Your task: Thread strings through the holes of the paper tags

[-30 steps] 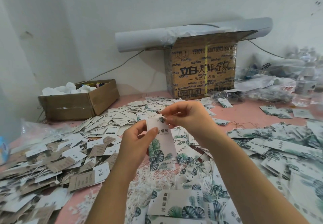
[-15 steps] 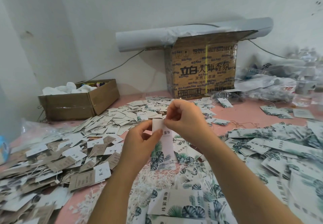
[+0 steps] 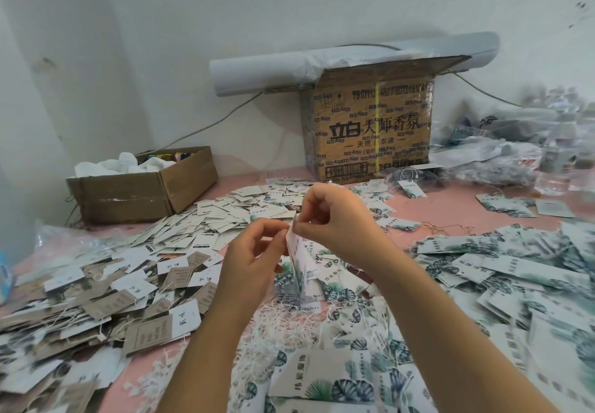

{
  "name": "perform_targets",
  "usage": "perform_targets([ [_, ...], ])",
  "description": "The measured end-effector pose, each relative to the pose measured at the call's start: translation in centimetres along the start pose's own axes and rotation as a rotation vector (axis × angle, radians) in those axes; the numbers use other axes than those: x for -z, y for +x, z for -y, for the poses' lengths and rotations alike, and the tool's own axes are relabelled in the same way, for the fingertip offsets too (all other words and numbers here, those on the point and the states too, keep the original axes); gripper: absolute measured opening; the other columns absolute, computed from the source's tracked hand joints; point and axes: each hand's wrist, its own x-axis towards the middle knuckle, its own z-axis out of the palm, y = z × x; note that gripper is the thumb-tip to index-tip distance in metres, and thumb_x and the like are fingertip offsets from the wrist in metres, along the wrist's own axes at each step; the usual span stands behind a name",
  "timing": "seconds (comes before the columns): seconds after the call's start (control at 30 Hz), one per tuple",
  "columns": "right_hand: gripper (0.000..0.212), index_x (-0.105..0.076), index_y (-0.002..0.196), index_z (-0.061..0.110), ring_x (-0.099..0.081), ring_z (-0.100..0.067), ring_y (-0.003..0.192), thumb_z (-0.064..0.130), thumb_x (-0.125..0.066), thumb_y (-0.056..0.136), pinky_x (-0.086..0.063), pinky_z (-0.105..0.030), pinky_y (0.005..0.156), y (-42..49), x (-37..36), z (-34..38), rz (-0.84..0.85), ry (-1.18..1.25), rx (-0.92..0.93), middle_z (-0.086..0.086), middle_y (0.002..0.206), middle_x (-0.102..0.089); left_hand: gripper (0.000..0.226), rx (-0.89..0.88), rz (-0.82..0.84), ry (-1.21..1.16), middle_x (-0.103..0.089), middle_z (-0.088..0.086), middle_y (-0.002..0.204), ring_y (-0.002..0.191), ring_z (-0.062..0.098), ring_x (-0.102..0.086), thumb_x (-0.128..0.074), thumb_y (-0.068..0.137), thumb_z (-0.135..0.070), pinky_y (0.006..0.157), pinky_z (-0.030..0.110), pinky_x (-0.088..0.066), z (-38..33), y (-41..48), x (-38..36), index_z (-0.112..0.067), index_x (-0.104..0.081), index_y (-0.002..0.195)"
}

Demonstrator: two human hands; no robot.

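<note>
Fingers of my left hand [image 3: 254, 261] and right hand [image 3: 335, 219] pinch the top of a white, green-leaf-printed paper tag [image 3: 297, 263], held edge-on above the pink desk's [image 3: 450, 209] middle, over tangled white strings [image 3: 283, 319].

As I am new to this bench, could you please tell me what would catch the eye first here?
Both hands meet at the centre: the left hand holds a leaf-printed tag upright and the right hand pinches its top edge. Heaps of paper tags cover the pink table, brown and white at left, leaf-printed at right. A printed carton stands at the back wall.
</note>
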Motion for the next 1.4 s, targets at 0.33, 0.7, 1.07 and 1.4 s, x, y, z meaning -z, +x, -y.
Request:
perform_targets([
  [0.33, 0.031, -0.048, 0.067, 0.025, -0.048, -0.005, 0.057, 0.011, -0.075, 0.075, -0.046, -0.024, 0.059, 0.1, -0.5, 0.1, 0.02, -0.037, 0.002, 0.008, 0.065, -0.055, 0.018, 0.055, -0.052, 0.031, -0.066, -0.008, 0.069, 0.063, 0.008, -0.062, -0.054, 0.092, -0.01, 0.053, 0.02, -0.05, 0.2, 0.2, 0.1, -0.021, -0.062, 0.08],
  [0.7, 0.013, -0.065, 0.075, 0.02, -0.057, 0.004, 0.062, 0.01, -0.068, 0.082, -0.049, -0.011, 0.063, 0.2, 0.3, -1.3, 0.105, -0.042, -0.094, 0.009, 0.071, -0.064, 0.019, 0.168, -0.207, -0.343, -0.07, -0.002, 0.083, 0.067, 0.008, -0.055, -0.042, 0.098, -0.015, 0.054, 0.023, -0.045, -0.6, 0.5, 0.9, -0.013, -0.055, 0.085],
  [1.07, 0.008, -0.07, 0.089, 0.01, -0.053, -0.006, 0.061, 0.01, -0.063, 0.087, -0.046, -0.018, 0.059, 0.4, 2.0, -2.6, 0.048, -0.129, -0.223, 0.008, 0.068, -0.06, 0.025, 0.213, -0.286, -0.911, -0.052, -0.002, 0.063, 0.047, 0.007, -0.042, -0.037, 0.098, -0.011, 0.04, 0.017, -0.033, -0.9, 1.1, 2.2, -0.015, -0.046, 0.075],
  [1.4, 0.012, -0.066, 0.078, 0.015, -0.061, -0.004, 0.055, 0.004, -0.064, 0.084, -0.041, -0.013, 0.042, 0.2, 2.3, -2.4, 0.024, -0.01, -0.28, 0.002, 0.064, -0.065, 0.016, 0.225, -0.414, -0.813, -0.056, -0.001, 0.063, 0.048, 0.006, -0.047, -0.048, 0.092, -0.005, 0.041, 0.015, -0.039, -0.5, 1.2, 2.7, -0.009, -0.058, 0.081],
])
